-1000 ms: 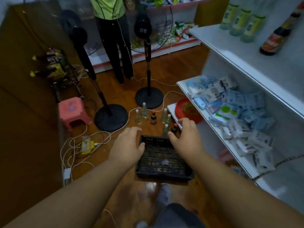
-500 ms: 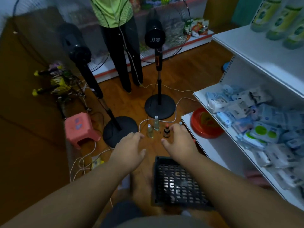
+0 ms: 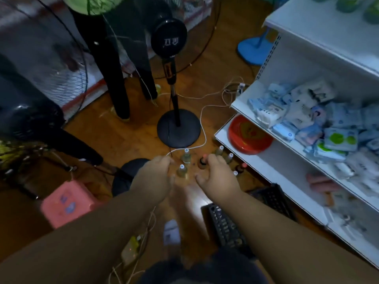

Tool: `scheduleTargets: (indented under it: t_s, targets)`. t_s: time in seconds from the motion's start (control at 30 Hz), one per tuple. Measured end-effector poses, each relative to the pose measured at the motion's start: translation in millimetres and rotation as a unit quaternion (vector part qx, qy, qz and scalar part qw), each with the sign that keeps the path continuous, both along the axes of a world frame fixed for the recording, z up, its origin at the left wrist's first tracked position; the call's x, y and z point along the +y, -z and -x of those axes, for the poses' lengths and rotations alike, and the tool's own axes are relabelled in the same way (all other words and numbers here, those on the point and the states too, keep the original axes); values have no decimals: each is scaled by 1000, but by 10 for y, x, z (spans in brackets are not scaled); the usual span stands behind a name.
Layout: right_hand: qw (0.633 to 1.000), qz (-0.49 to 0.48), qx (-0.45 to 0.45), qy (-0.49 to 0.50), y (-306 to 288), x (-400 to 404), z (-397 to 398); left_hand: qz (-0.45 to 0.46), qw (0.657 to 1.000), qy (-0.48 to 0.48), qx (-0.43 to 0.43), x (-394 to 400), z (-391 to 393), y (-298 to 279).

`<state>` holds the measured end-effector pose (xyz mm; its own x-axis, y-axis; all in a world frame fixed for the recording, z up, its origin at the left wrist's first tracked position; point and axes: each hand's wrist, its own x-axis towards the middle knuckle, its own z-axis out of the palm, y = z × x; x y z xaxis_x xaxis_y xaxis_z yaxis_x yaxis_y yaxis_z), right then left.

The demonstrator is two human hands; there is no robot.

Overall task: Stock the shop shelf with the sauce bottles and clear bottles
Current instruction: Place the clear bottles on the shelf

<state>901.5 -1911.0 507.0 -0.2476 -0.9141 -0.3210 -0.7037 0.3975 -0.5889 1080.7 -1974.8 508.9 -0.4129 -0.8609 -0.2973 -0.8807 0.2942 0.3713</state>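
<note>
Several small bottles stand on the wooden floor in front of me. Two clear bottles (image 3: 181,171) (image 3: 186,155) stand between my hands, with more clear bottles (image 3: 219,151) beyond my right hand. A dark sauce bottle with a red cap (image 3: 203,161) stands at my right fingertips, and another sauce bottle (image 3: 242,167) stands further right. My left hand (image 3: 153,177) hovers just left of the near clear bottle, fingers relaxed, holding nothing. My right hand (image 3: 215,177) reaches over the bottles, fingers spread and empty. The white shop shelf (image 3: 256,160) stands to the right.
A black crate (image 3: 225,226) lies on the floor under my right forearm. Two standing fans (image 3: 178,128) with black bases and white cables sit just behind the bottles. A pink stool (image 3: 67,203) is at left. A person's legs (image 3: 119,83) stand behind. A red bowl (image 3: 249,135) sits on the bottom shelf.
Both hands have left the black crate and moved forward to the bottles on the floor. The crate now lies behind, under my right forearm.
</note>
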Motion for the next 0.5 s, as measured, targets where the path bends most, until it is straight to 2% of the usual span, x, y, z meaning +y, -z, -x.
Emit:
scheduleTargets:
  t_s: [0.17,0.37,0.43,0.5]
  targets:
    - [999,-29,-16,22,551,-426,21,-41,998,28,-30,-517,119,470]
    - [986,-99,-93,93,1610,-879,-30,-104,990,51,-83,-911,188,1533]
    - [963,-145,-163,160,2057,-982,-43,-115,988,42,-92,-1012,165,2031]
    - [898,-183,-291,275,2560,-1049,-50,-127,988,38,-81,-1070,97,2531]
